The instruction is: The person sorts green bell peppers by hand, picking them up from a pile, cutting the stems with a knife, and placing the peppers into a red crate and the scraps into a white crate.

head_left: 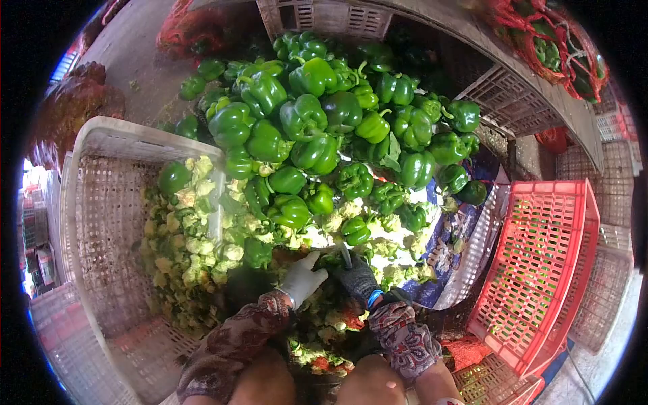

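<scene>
My left hand, in a whitish glove, is closed on a dark green bell pepper, partly hidden between my hands. My right hand, in a dark grey glove, is closed around a small knife whose thin pale blade points up beside the pepper; its handle is hidden. Just beyond my hands lies a single green pepper among pale cut pieces. A large heap of green bell peppers rises farther back.
A white plastic crate on the left holds many pale yellow-green pepper cores. To the right a red crate stands tilted beside a blue-and-white sheet. Red net bags of peppers sit at the upper right.
</scene>
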The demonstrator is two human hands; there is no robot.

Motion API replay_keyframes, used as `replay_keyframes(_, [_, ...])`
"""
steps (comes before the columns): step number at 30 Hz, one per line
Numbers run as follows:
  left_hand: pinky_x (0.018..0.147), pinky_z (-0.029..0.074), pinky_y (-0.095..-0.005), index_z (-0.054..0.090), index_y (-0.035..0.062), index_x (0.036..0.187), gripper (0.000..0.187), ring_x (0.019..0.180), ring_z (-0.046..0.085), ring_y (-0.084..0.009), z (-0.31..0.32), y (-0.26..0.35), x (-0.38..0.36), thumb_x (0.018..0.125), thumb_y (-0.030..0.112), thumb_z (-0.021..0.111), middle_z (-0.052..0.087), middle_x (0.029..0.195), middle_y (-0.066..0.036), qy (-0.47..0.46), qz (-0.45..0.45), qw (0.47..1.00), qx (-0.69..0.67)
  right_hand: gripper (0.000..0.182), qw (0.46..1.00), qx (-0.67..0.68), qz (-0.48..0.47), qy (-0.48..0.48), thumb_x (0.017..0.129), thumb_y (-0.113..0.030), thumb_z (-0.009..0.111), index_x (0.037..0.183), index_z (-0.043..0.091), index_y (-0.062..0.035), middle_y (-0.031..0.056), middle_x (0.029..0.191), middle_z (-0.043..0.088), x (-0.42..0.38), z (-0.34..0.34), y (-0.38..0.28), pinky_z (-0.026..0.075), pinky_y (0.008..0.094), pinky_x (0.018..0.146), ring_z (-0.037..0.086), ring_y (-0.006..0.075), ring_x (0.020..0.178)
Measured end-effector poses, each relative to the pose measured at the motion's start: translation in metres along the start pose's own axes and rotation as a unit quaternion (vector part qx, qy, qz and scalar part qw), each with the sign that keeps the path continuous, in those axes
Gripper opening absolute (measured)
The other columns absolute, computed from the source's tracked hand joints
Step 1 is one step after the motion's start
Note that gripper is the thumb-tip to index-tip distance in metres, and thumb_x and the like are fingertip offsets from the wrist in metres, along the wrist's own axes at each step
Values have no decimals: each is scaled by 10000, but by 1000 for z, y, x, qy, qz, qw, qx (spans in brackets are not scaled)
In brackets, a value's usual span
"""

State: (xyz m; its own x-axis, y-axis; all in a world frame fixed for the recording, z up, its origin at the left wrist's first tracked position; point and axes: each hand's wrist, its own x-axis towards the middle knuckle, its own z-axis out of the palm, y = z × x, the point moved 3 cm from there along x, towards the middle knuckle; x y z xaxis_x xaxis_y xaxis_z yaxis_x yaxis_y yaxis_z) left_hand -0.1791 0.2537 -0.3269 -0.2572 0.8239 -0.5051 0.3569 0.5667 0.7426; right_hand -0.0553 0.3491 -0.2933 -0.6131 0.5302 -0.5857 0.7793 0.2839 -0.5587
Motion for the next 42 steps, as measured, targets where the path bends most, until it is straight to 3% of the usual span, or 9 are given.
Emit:
replay_keyframes(10, [857, 461, -454, 470, 22, 1281, 541, 1000, 580, -398, 15, 1, 6, 786, 193, 604, 618, 1035, -255, 7, -29, 998, 56, 640, 990, 15, 117, 81, 714, -372, 677, 1246, 506, -60, 238, 1111, 589, 8, 16, -6, 456, 454, 896, 564, 395, 1042])
replay_keyframes(19, [834, 471, -417, 497, 68, 1257, 582, 985, 597, -370, 2, 15, -8, 741, 300, 634, 627, 1043, -218, -65, -13, 998, -17, 499, 948, 295, 92, 77, 849, -124, 617, 1306, 432, -47, 118, 1128, 577, -10, 42, 24, 486, 322, 891, 585, 220, 1026])
replay_keyframes(20, [833, 471, -420, 492, 70, 1260, 588, 985, 598, -368, 5, 17, -14, 736, 294, 637, 628, 1042, -216, -52, 8, 999, -12, 480, 775, 623, 54, 89, 848, -76, 623, 1291, 440, -44, 112, 1129, 579, -16, 51, 24, 477, 304, 913, 576, 199, 1050])
replay_keyframes(24, [815, 475, -363, 469, 55, 1271, 591, 921, 619, -307, -9, 53, -39, 708, 129, 635, 638, 984, -177, -66, 24, 996, -62, 619, 977, 198, 12, 76, 781, -23, 661, 1347, 411, -48, 96, 1257, 555, -49, 20, 12, 423, 293, 978, 543, 174, 1137])
replay_keyframes(29, [770, 465, -254, 467, 48, 1290, 599, 857, 578, -120, 3, 50, -57, 706, -4, 587, 621, 981, -41, -184, -90, 941, -268, 480, 864, 503, -29, 4, 818, 7, 628, 1278, 495, -17, 94, 1211, 598, -71, 45, 68, 444, 317, 966, 569, 170, 1108])
replay_keyframes(32, [751, 483, -251, 484, 51, 1283, 544, 859, 575, -103, 10, 61, -69, 748, 5, 573, 590, 1046, -23, -207, -61, 916, -338, 327, 920, 379, 2, 98, 863, -64, 604, 1186, 574, -23, 93, 1098, 646, -105, 9, 44, 485, 307, 889, 616, 182, 999])
replay_keyframes(34, [752, 494, -271, 492, 56, 1275, 500, 867, 589, -122, 12, 66, -62, 783, 49, 584, 590, 1030, -31, -242, -104, 809, -526, 276, 926, 363, 62, 76, 885, -110, 590, 1146, 602, -22, 91, 1040, 662, -115, -14, 52, 506, 297, 828, 634, 182, 930])
replay_keyframes(35, [752, 500, -280, 496, 58, 1271, 480, 872, 596, -132, 9, 70, -61, 801, 71, 590, 589, 1023, -35, -254, -126, 741, -608, 253, 811, 556, 23, 181, 898, -154, 575, 1105, 625, -18, 77, 966, 671, -121, -3, 52, 512, 286, 738, 631, 156, 832])
replay_keyframes(42, [790, 518, -286, 497, 61, 1265, 436, 892, 611, -146, 16, 36, -55, 925, 326, 558, 614, 1039, -52, -135, -108, 846, -504, 633, 907, 359, 13, 219, 741, -62, 761, 1301, 467, -40, 67, 1171, 581, -109, 11, 43, 476, 277, 852, 549, 147, 1000])
